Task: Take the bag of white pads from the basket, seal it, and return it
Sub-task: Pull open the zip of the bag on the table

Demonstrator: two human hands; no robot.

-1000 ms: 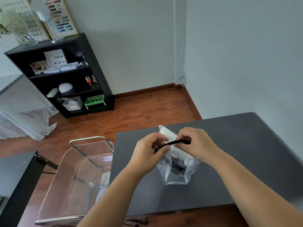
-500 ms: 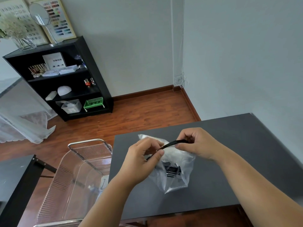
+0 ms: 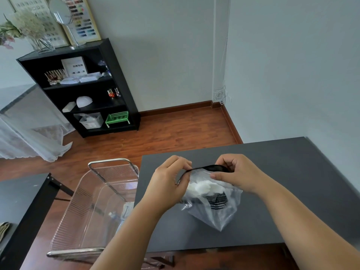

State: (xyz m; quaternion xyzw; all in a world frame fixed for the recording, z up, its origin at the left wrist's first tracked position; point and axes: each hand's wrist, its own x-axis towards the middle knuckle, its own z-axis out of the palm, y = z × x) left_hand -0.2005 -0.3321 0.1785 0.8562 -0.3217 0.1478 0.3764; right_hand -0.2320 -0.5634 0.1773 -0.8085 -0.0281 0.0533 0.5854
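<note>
A clear plastic bag of white pads [image 3: 212,206] with a black striped label rests on the dark grey table [image 3: 282,172]. Along its top runs a black seal strip [image 3: 206,168]. My left hand [image 3: 167,184] pinches the left end of that strip, and my right hand [image 3: 237,172] pinches its right end. The white pads show through the plastic just below my fingers. The clear basket [image 3: 91,209] with a metal rim stands left of the table, lower down.
A black shelf unit [image 3: 81,88] with small items and a green basket stands against the far wall. A second dark table [image 3: 17,201] is at the lower left. Wooden floor lies between them, and the wall runs close along the table's right side.
The bag has tipped and settled lower on the table, its bottom now pointing toward me. Both hands keep hold of the black strip, which now curves between them.
</note>
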